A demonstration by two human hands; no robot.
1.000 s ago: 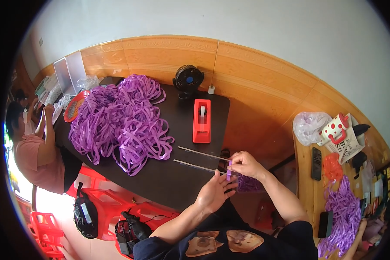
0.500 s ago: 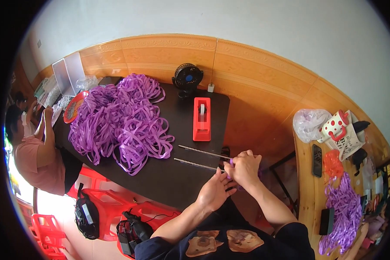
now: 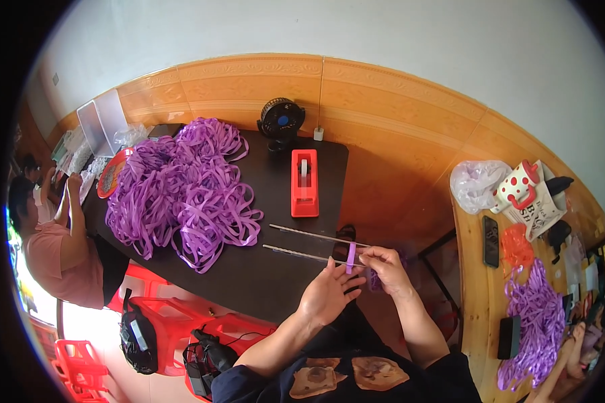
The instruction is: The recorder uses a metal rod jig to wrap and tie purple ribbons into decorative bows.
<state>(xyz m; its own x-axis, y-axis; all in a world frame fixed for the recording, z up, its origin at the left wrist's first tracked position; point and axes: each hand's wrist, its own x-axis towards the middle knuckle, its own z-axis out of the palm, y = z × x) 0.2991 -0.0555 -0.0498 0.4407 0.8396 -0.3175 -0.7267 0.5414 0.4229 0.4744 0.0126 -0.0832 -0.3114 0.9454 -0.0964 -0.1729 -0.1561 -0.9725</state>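
Observation:
Two thin metal rods [image 3: 299, 232] lie side by side, reaching past the right edge of the dark table [image 3: 262, 285]. Around their near ends wraps a flat purple ribbon [image 3: 351, 258]. My right hand [image 3: 388, 272] pinches at the ribbon and rod ends from the right; its fingertips partly hide what they grip. Palm up, my left hand [image 3: 325, 292] sits just below the lower rod, thumb at the rod and fingers spread beside the ribbon. A big heap of loose purple ribbon [image 3: 181, 195] covers the table's left part.
A red tape dispenser [image 3: 304, 185] and a black fan [image 3: 281, 121] stand on the table. A wooden table [image 3: 474, 302] at right holds a phone [image 3: 491, 242], bags and more purple ribbon [image 3: 534, 322]. Co-workers sit at far left and lower right. Red stools [image 3: 175, 322] with bags stand at left.
My right hand has turned and drawn slightly right and down, uncovering the ribbon around the rods. My left hand stays palm up under them. The view has shifted a little.

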